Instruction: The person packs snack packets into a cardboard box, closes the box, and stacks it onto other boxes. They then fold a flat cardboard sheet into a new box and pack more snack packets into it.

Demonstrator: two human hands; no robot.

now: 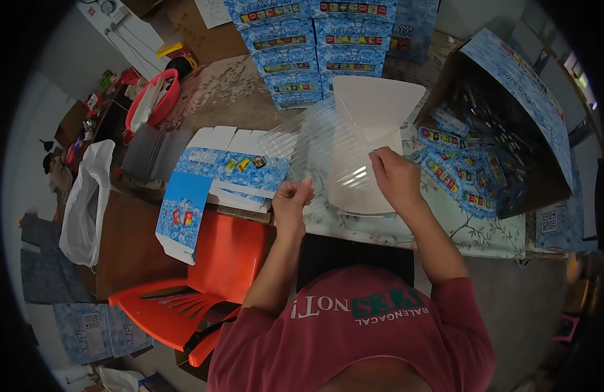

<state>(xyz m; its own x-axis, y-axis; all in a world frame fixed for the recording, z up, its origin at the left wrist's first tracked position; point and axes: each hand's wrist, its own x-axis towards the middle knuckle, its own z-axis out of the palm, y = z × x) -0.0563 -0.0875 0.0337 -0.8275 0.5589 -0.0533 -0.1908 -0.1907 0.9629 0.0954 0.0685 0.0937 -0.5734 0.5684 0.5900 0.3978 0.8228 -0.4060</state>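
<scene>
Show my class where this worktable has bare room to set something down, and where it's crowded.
Bare: worn tabletop between the red basket and stacked blue boxes; a narrow cloth strip along the near edge, below the loose packs. Crowded: the right side, with packs and an open carton, and the middle, under the clear sheet.

The plastic tray (308, 138) I hold is see-through and colourless, striped with parallel ridges; the board (375, 98) is plain off-white, and the pale green tablecloth (488, 230) carries dark branches. Icy blue-and-white patterns cover the stacked boxes (351, 29), the flattened carton (194, 171) and the big open carton (527, 81). My maroon shirt (341, 343) bears white lettering and a green patch, and the chair (231, 245) is bright orange.
</scene>
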